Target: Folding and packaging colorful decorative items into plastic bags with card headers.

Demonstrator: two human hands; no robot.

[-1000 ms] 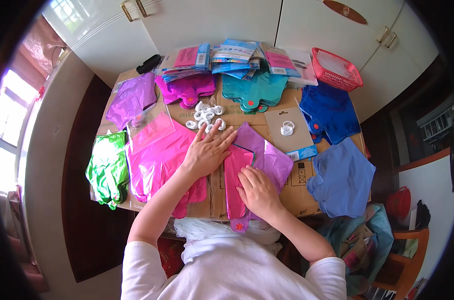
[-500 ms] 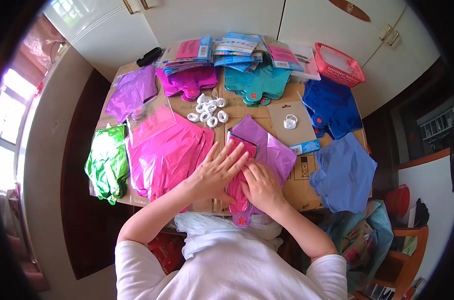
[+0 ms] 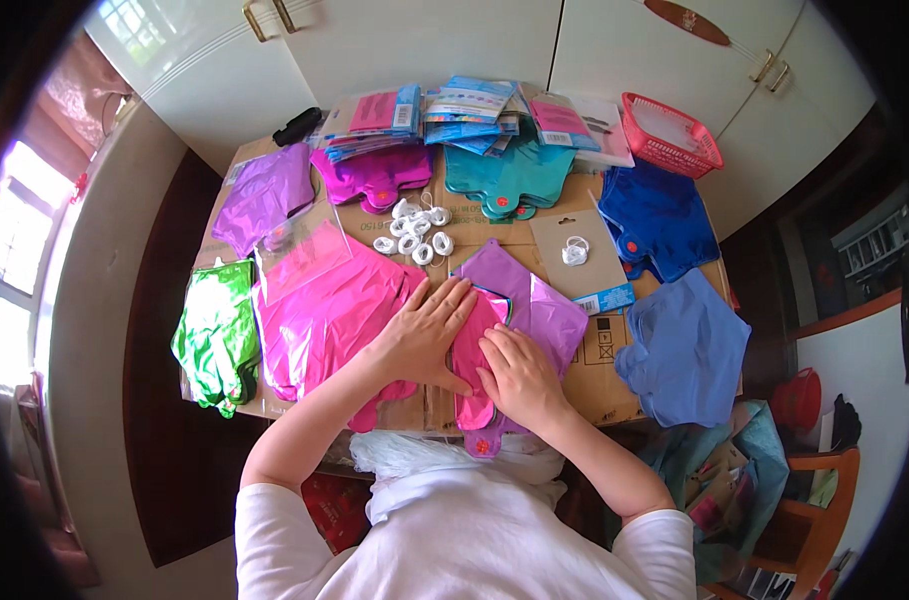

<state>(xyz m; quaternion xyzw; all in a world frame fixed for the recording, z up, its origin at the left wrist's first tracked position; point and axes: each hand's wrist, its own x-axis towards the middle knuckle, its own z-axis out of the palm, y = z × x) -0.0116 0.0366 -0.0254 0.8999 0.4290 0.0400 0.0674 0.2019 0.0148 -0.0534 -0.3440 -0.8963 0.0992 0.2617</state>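
Note:
My left hand [image 3: 429, 335] lies flat with spread fingers on a folded pink foil balloon [image 3: 472, 405]. Beside it, my right hand [image 3: 519, 375] rests its slightly bent fingers on the right side of the same foil. Under the folded piece is a flat purple foil balloon [image 3: 549, 315], its tab sticking out at the table's front edge. A large pile of shiny pink foil balloons [image 3: 324, 320] spreads to the left of my left hand. Coils of white ribbon [image 3: 411, 232] sit beyond my hands. One more ribbon coil [image 3: 574, 250] lies on a brown card [image 3: 554, 228].
Around the cardboard-covered table [image 3: 614, 385] lie green foil [image 3: 214, 335], lilac foil [image 3: 264, 195], magenta foil [image 3: 374, 180], teal foil [image 3: 509, 180], dark blue foil [image 3: 664, 215] and pale blue foil [image 3: 684, 345]. Printed packets [image 3: 474, 105] and a red basket [image 3: 671, 135] stand at the back.
My left hand has slid slightly left and nearer, its fingers now closer together. My right hand has shifted a little to the right side of the folded pink foil.

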